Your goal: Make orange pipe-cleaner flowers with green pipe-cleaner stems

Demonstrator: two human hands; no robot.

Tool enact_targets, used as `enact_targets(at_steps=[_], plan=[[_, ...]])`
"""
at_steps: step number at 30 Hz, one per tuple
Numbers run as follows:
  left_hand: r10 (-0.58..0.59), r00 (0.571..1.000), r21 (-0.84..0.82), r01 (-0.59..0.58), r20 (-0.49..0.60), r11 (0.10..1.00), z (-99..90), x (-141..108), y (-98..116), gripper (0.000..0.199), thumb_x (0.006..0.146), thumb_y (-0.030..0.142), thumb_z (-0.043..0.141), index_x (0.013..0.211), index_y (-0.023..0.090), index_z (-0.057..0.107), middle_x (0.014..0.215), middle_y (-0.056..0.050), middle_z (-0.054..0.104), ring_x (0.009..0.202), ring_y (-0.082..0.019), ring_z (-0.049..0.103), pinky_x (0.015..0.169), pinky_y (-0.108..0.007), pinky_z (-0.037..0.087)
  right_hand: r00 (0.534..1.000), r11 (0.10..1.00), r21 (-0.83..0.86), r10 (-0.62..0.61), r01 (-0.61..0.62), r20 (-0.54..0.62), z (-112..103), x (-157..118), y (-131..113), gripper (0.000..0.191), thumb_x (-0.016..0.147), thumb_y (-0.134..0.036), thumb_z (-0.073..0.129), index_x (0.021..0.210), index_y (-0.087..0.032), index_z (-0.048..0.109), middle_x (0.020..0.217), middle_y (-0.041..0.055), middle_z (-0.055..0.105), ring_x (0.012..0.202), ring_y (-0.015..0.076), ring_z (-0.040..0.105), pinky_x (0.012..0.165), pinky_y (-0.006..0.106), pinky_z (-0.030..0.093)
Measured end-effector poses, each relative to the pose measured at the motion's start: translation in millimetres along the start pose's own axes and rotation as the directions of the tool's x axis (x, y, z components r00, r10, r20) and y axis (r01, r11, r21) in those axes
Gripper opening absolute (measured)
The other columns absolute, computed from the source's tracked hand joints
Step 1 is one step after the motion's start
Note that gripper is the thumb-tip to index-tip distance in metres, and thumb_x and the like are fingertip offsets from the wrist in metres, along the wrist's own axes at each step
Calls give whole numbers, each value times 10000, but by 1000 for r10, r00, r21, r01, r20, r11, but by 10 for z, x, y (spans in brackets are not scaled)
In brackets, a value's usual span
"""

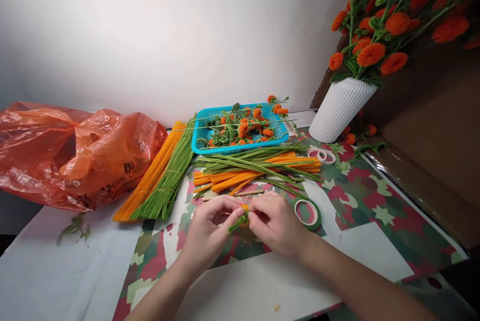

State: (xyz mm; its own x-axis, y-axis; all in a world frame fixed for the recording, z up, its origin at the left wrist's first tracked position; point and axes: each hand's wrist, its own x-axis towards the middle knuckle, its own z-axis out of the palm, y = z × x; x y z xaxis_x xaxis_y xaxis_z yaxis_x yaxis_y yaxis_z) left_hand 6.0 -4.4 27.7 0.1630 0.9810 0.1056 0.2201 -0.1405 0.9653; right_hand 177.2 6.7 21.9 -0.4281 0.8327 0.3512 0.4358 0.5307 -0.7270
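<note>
Between my two hands is a small orange and green pipe cleaner flower (244, 215), with a short green end sticking out toward the lower left. My left hand (213, 223) pinches it from the left with thumb and fingertips. From the right, the closed fingers of my right hand (275, 221) grip the same piece. Part of the flower is hidden behind the fingertips. Just beyond my hands lie loose orange pipe cleaners (228, 178) and green pipe cleaners (225, 162). A roll of green tape (317, 216) lies flat beside my right hand.
Behind stands a blue basket (194, 136) of orange pipe cleaner flowers. Tied orange and green bundles (165, 181) lie left, against an orange plastic bag (105, 161). A white ribbed vase (339, 111) of orange flowers stands right. White tape rings (322, 156) lie near it.
</note>
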Motion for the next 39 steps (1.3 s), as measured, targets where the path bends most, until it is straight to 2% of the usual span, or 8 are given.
enact_targets(at_steps=[4,10,16,19,23,31,34,39], plan=[[37,995,52,-33,-95,998,89,-57,-30,114,833,234,623,739,186,665,873,-66,709,826,-178,673,684,-245,576,998,998,14,57,-57,-33,37,-12,-13,224,806,-152,453,605,-186,359,545,-54,404,554,99,412,626,255,274],[115,983,133,-96,-140,987,130,-128,-65,97,842,204,608,758,194,655,880,-58,694,862,-173,664,699,-240,581,997,995,-61,76,-77,-20,64,-9,-7,219,819,-154,457,617,-187,379,553,-47,423,565,108,440,629,264,277],[-27,971,-54,15,-237,998,186,-92,-34,98,826,254,637,752,192,654,854,-40,677,844,-160,652,720,-232,571,995,997,-48,53,-57,-81,7,3,-16,125,831,-162,502,712,-193,484,619,-38,522,603,121,489,656,273,323],[-133,957,-192,84,-257,978,206,-65,-24,94,804,287,664,798,194,647,823,-22,668,787,-154,654,676,-233,572,980,999,-28,-46,41,-191,-15,0,-36,83,790,-209,611,854,-193,561,713,-5,597,680,154,539,685,293,375],[-111,960,-161,71,-256,984,225,-96,-58,99,808,289,662,867,210,664,864,-21,664,799,-152,649,638,-215,564,964,977,21,-208,214,-167,-3,-1,-45,109,835,-162,606,933,-205,629,831,30,672,793,174,597,742,309,436],[126,960,65,-113,-250,991,247,-129,-123,81,864,215,589,884,235,665,909,-39,645,892,-175,623,713,-260,572,965,924,366,190,-112,-184,7,22,-74,67,811,-145,644,778,-192,678,784,27,699,758,150,636,654,235,503],[133,970,82,-119,-202,989,242,-123,-113,102,850,203,602,914,246,669,948,-51,629,927,-189,613,682,-271,588,920,844,468,365,-262,-142,22,12,-58,22,784,-178,669,787,-196,680,755,16,690,706,145,627,575,218,491],[116,979,78,-104,-167,991,234,-118,-125,90,809,182,647,882,234,653,982,-60,623,949,-194,620,688,-279,600,883,725,581,469,-369,-25,19,17,-29,48,776,-224,676,771,-180,659,727,10,670,669,139,629,572,221,499]])
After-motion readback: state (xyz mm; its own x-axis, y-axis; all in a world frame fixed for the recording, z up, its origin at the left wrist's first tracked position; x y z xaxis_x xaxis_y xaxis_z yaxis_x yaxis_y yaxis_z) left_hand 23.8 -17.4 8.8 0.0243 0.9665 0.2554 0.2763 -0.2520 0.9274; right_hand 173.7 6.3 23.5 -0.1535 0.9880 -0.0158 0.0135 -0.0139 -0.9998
